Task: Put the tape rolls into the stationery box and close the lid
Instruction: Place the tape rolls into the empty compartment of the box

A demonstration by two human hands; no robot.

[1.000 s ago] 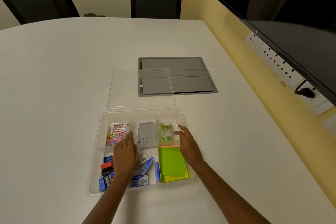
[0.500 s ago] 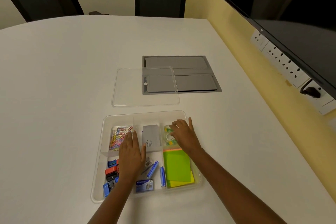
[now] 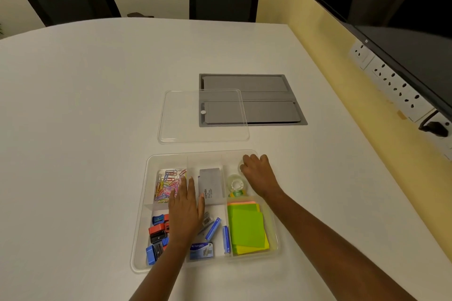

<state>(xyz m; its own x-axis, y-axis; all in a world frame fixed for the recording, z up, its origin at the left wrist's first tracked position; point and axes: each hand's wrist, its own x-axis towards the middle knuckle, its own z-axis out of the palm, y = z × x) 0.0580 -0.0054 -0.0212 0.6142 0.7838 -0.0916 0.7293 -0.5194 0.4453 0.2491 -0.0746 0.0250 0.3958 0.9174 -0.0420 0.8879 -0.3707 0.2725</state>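
The clear stationery box (image 3: 140,227) lies open on the white table in front of me. A clear tape roll (image 3: 236,184) sits in its far right compartment, with a green roll (image 3: 237,193) just behind it toward me. My right hand (image 3: 260,175) is at the box's far right corner, fingers curled around what looks like another clear tape roll (image 3: 240,166). My left hand (image 3: 186,210) rests flat on the box's middle, fingers stretched out, holding nothing. The clear lid (image 3: 203,116) lies flat on the table beyond the box.
The box also holds coloured paper clips (image 3: 167,182), a grey pack (image 3: 210,186), green sticky notes (image 3: 247,230), sharpeners (image 3: 156,230) and staple boxes (image 3: 201,249). A grey cable hatch (image 3: 266,99) lies partly under the lid. A monitor (image 3: 396,19) and wall sockets (image 3: 391,85) are on the right.
My right hand has moved from the sticky notes' edge over the tape rolls to the box's far right corner and curled its fingers. My left hand has stayed flat on the box.
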